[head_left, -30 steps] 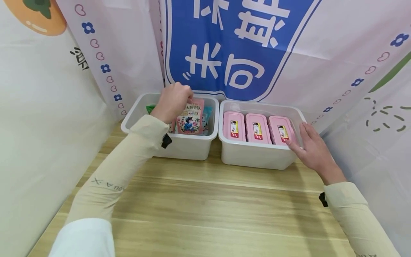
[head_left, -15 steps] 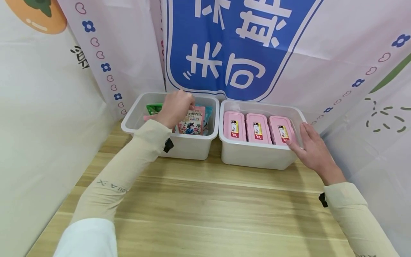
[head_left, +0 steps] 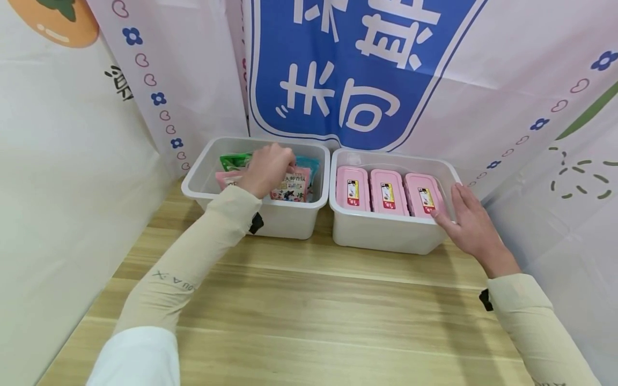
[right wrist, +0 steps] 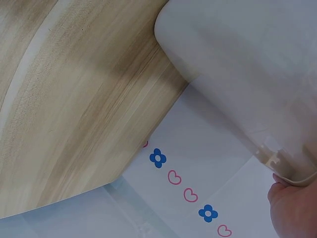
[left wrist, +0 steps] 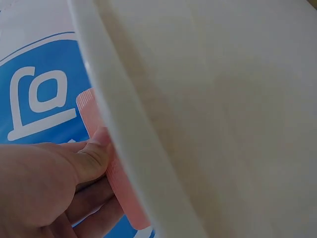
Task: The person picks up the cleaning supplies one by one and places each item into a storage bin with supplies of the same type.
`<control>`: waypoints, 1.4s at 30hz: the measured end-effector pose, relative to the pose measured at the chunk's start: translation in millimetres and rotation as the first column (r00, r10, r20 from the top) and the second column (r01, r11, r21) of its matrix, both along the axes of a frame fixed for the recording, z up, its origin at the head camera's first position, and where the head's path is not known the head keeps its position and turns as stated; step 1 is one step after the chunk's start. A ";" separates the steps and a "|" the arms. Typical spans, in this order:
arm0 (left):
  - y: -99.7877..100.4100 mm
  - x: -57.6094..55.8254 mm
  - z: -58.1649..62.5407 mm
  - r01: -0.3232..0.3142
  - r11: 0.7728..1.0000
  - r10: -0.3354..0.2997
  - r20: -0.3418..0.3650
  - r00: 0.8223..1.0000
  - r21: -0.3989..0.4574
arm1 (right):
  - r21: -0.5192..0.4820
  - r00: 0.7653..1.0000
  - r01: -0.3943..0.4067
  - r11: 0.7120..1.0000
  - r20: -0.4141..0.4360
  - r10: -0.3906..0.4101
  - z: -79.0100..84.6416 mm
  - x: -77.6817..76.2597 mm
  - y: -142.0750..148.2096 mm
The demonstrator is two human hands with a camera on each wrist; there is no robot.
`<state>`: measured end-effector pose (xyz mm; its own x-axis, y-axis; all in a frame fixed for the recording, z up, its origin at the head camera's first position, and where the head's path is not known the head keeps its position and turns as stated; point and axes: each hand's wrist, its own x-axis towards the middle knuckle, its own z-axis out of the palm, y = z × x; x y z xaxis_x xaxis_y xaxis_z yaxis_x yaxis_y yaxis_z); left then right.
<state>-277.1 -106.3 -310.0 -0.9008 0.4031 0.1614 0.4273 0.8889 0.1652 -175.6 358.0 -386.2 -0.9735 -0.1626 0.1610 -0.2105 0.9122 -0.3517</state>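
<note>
My left hand point(head_left: 268, 170) reaches into the left white bin point(head_left: 282, 221) and pinches a pink pouch point(head_left: 292, 186) by its top edge; the pouch stands upright, with its lower part behind the front rim. In the left wrist view, thumb and fingers grip the pink pouch's edge point(left wrist: 130, 198) beside the bin rim. Around it in the bin are another pink pouch point(head_left: 228, 178), a green pouch point(head_left: 234, 160) and a blue pouch point(head_left: 313, 165). My right hand point(head_left: 475, 225) rests with extended fingers along the right rim of the right white bin point(head_left: 386, 234), thumb at its front.
Three pink lidded boxes point(head_left: 388, 193) with yellow-and-red labels stand side by side in the right bin. Both bins sit close together at the back of the wooden table point(head_left: 309, 305). Printed cloth walls point(head_left: 372, 69) rise behind and at both sides.
My left hand has lowered the pink pouch deeper into the left bin and shifted slightly right and toward me. The right hand has stayed on its bin.
</note>
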 end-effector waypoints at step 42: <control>10.1 -1.5 -24.7 0.031 1.000 -0.031 0.014 0.999 0.004 | 0.010 1.000 0.000 1.000 -0.023 0.000 -1.9 -0.2 1.6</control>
